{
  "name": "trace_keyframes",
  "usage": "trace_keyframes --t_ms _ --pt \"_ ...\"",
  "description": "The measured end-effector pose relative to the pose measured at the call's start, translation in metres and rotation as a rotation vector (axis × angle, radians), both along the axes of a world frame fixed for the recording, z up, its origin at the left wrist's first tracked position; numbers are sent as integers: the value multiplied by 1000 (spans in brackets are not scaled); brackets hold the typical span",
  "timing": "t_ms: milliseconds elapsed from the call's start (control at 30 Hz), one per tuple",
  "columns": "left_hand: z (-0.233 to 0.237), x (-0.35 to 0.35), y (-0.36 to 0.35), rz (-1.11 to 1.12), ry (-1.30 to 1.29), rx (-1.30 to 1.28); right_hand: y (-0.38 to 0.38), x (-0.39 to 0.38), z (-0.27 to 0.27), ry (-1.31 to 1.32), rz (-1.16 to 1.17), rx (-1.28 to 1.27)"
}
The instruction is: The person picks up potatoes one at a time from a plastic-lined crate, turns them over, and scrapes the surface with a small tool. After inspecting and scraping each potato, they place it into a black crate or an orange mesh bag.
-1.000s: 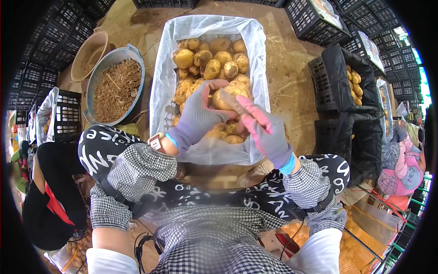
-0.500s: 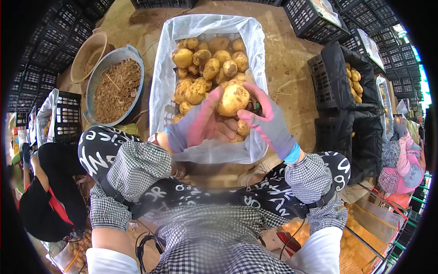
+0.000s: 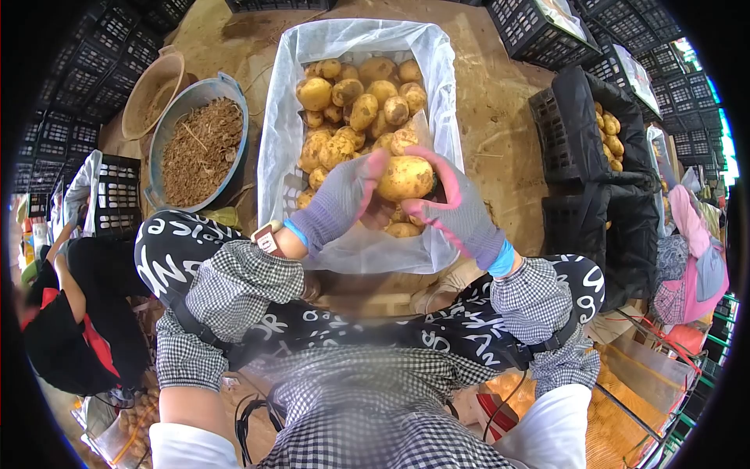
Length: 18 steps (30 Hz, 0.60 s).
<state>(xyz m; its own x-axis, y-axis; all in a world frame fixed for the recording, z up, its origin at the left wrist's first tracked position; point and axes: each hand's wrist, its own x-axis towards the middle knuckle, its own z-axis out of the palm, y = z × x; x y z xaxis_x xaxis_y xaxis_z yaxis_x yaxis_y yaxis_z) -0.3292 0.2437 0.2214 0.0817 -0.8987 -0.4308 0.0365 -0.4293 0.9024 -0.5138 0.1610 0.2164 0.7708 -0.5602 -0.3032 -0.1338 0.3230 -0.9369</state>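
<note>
A large yellow potato (image 3: 406,178) with brown soil patches lies sideways between my two gloved hands. My left hand (image 3: 342,194), in a grey and pink glove, curls against its left end. On the other side my right hand (image 3: 462,205) grips it, thumb below and fingers over the top right; some of its fingers are hidden. Both hands hover over the near part of a crate lined with a white plastic sheet (image 3: 281,102). Inside the crate, below and beyond the hands, lie several soil-marked potatoes (image 3: 364,112).
Left of the crate stand a blue-grey tub (image 3: 244,129) of brown debris and a tan basin (image 3: 180,66). Black crates (image 3: 558,144), one with potatoes, line the right. One person (image 3: 86,313) sits at the left; another in pink (image 3: 691,289) is at the far right.
The potato has turned from an upright, spotted face to a sideways, cleaner one. My left hand has rolled from palm up to closing against the potato's side.
</note>
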Motion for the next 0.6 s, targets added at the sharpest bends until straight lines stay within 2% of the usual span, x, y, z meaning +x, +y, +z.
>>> trace_keyframes --t_ms 33,133,233,267,333,367,433,500,567,600 --pt "0 -4 1 43 -13 -36 1 0 -1 -3 -8 -40" --pt "-15 4 6 -153 -334 -118 8 2 -2 21 -19 -263" --pt "6 10 -2 -141 -29 100 6 0 -2 1 -12 -374" --pt "-3 15 -7 -87 -47 41 2 -5 0 -18 -8 -383" --pt "-43 36 -20 18 -88 -75 -9 -26 43 0 -179 -137" --pt "-69 55 -23 -104 -366 33 -25 -52 33 -289 -269 -146" --pt "-110 87 -22 -346 -916 257 -66 -119 77 -409 -430 136" --pt "-101 74 -6 -668 -1088 492 -106 -213 87 -474 -446 -88" --pt "-128 61 16 -536 -1046 533 -139 -307 69 -295 -675 -380" --pt "-142 57 20 -470 -1022 551 -157 -368 37 -66 -802 -506"
